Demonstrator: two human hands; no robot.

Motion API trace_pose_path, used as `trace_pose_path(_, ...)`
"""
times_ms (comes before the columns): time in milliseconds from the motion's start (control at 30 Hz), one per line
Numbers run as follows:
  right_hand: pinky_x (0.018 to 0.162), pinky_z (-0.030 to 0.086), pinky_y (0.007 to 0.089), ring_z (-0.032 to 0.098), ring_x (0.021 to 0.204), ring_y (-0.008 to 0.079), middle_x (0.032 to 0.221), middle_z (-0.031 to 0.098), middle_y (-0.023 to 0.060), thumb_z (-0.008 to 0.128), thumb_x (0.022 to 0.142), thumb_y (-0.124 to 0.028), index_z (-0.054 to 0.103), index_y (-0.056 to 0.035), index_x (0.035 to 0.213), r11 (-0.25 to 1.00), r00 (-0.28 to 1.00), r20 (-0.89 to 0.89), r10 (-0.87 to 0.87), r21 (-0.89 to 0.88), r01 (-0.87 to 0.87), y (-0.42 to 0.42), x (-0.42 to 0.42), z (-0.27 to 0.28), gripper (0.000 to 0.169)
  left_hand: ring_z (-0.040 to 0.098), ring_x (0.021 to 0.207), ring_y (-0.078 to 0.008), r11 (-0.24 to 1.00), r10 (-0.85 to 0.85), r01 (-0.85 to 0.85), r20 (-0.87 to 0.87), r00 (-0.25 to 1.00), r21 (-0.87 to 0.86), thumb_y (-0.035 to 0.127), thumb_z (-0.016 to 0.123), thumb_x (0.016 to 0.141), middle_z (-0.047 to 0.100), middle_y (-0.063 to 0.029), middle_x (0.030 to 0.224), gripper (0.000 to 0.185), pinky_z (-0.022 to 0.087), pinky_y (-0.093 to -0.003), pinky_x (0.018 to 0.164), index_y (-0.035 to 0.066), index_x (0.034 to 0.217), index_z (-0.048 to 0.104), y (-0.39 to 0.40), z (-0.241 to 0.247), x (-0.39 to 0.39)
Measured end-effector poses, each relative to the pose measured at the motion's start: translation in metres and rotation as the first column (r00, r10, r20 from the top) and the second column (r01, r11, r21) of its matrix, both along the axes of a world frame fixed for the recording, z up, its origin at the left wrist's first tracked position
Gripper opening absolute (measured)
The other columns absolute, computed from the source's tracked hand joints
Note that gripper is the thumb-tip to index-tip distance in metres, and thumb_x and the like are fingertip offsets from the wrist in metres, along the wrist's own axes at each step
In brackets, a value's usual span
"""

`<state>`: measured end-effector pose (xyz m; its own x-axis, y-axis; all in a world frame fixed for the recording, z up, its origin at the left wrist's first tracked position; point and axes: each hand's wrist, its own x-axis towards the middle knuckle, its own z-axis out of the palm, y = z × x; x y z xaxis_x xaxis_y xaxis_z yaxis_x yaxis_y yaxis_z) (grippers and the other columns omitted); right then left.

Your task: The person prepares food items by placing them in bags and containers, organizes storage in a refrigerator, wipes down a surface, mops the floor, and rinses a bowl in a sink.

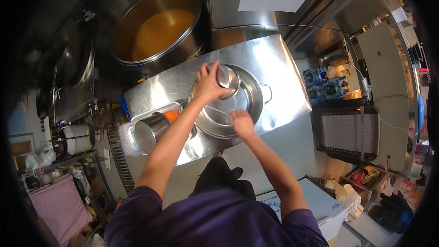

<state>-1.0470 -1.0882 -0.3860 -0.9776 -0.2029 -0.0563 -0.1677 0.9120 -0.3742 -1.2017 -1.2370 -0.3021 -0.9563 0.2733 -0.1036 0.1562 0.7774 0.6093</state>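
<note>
A wide stainless steel pan (256,109) with loop handles rests on the metal table in front of me. My left hand (209,85) grips a small round steel container (225,76), tilted over the pan's far side. Thumb and fingers are spread around its wall. Lower down, over the pan's near side, my right hand (242,123) is closed on a thin, light-coloured utensil (218,110) that points left across the pan. The utensil's far end is hard to make out. What the small container holds cannot be seen.
Left of the pan, a steel pot (151,131) lies tipped on stacked plastic containers (128,140) beside something orange. A large drum of orange-brown liquid (163,34) stands beyond the steel table (274,61). Bottled water packs (325,85) and a white box (319,199) are at right.
</note>
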Motion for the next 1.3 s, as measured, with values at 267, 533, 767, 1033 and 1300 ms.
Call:
trace_pose_path(267,0.073,0.049,0.0486,0.064,0.081,0.0396,0.082,0.067,0.0194,0.059,0.087,-0.028,0.055,-0.0046,0.096,0.708,0.718,0.232,-0.656,-0.143,0.692,0.119,-0.062,0.053,0.025,0.043,0.119,-0.0239,0.532,0.22,-0.474,0.426,0.877,0.701,0.016,0.074,0.074,0.038,-0.0133,0.133,0.099,0.04,-0.0341,0.099,0.017,0.153,0.014,-0.102,0.058,0.026)
trace_pose_path(533,0.057,0.047,0.0315,0.062,0.062,0.0182,0.064,0.062,0.0087,0.063,0.09,-0.042,0.069,0.0007,0.096,0.567,0.765,0.534,-0.359,-0.526,0.634,0.175,-0.059,-0.024,0.044,0.044,0.125,-0.0327,-0.046,-0.174,-0.882,0.865,0.47,0.47,0.043,0.068,0.079,0.042,-0.0143,0.138,0.073,0.036,-0.0518,0.106,0.012,0.138,0.036,-0.105,-0.01,0.1)
trace_pose_path(767,0.044,0.038,0.0278,0.048,0.047,0.0097,0.062,0.054,-0.0001,0.058,0.094,-0.038,0.068,-0.0019,0.108,0.041,0.619,0.627,-0.473,-0.686,0.726,0.184,0.045,0.095,0.04,0.042,0.128,-0.0379,-0.042,-0.432,-0.847,0.754,0.494,0.531,0.058,0.065,0.073,0.044,-0.013,0.14,0.083,0.034,-0.0654,0.103,0.015,0.14,0.041,-0.059,0.011,0.137)
trace_pose_path(1033,0.035,0.035,0.0244,0.052,0.041,0.0105,0.058,0.05,-0.0001,0.061,0.093,-0.038,0.069,-0.0022,0.091,-0.421,0.242,0.6,-0.762,-0.744,0.519,0.294,0.298,0.163,0.037,0.033,0.134,-0.041,0.113,-0.413,-0.83,0.786,0.46,0.546,0.062,0.062,0.073,0.033,-0.0147,0.149,0.089,0.03,-0.0696,0.101,0.02,0.146,0.032,0.072,0.084,0.197)
trace_pose_path(1300,0.037,0.041,0.0254,0.053,0.042,0.0132,0.056,0.053,0.0031,0.065,0.088,-0.042,0.052,-0.0058,0.064,-0.618,-0.417,0.535,-0.735,-0.781,0.086,0.342,0.607,0.17,0.045,0.044,0.124,-0.0375,0.493,-0.581,-0.558,0.73,0.361,0.668,0.065,0.062,0.072,0.043,-0.0142,0.14,0.086,0.04,-0.0641,0.092,0.019,0.141,0.04,0.256,0.084,0.309)
